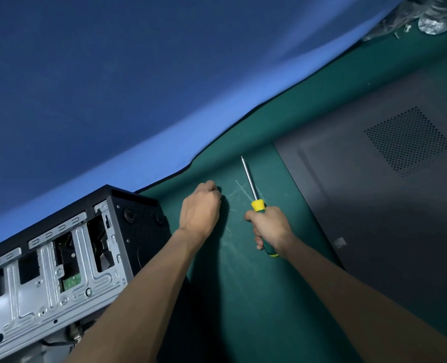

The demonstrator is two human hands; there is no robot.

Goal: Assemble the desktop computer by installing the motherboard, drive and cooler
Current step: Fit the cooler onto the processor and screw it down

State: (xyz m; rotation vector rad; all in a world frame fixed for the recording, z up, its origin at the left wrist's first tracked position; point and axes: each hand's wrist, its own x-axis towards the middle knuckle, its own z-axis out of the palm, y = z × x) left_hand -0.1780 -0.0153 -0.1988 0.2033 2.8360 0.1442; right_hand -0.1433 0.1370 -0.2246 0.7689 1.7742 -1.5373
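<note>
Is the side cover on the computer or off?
Off. The grey cover lies flat on the green mat, away from the open case.

Green mat (243, 297) under computer case (60, 271), dark side panel (374, 192), loose screws (403, 31).

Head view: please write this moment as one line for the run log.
right hand: holds screwdriver, tip up | left hand: curled on green mat, contents hidden | case: left | side panel: right

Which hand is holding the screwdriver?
The right hand holds the screwdriver, gripping its green and yellow handle with the metal tip pointing away. The left hand holds no tool; its fingers are curled down against the green mat.
</note>
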